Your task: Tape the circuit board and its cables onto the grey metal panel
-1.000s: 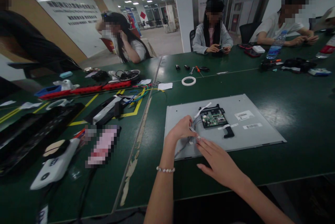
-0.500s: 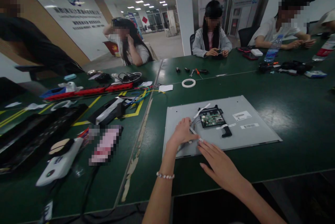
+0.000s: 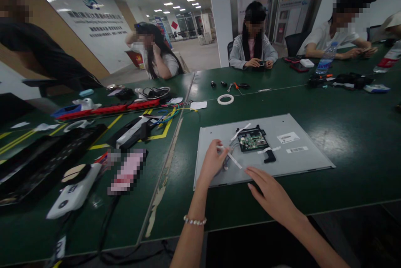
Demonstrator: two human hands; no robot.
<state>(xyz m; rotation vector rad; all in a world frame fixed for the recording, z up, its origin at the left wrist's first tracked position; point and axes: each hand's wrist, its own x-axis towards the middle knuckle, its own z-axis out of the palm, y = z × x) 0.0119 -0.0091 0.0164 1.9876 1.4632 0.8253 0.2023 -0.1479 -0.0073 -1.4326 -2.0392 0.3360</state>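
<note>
At the near edge of a grey panel [image 3: 272, 126], the right hand [image 3: 269, 193] holds nothing, fingers stretched together and thumb apart, just beside the end of a tape strip [image 3: 235, 161]. Over the panel's left part, the left hand [image 3: 214, 162] curls at some cables [image 3: 233, 144]; whether its fingers clamp them, I cannot tell. Springy cables could lift the strip; a tug could strain the board [image 3: 252, 142] in its black frame [image 3: 255, 130]. Well left of the panel lies a long black tray [image 3: 46, 159], contents unclear; beyond, a blue tray [image 3: 59, 112] seems to hold something white [image 3: 86, 103].
</note>
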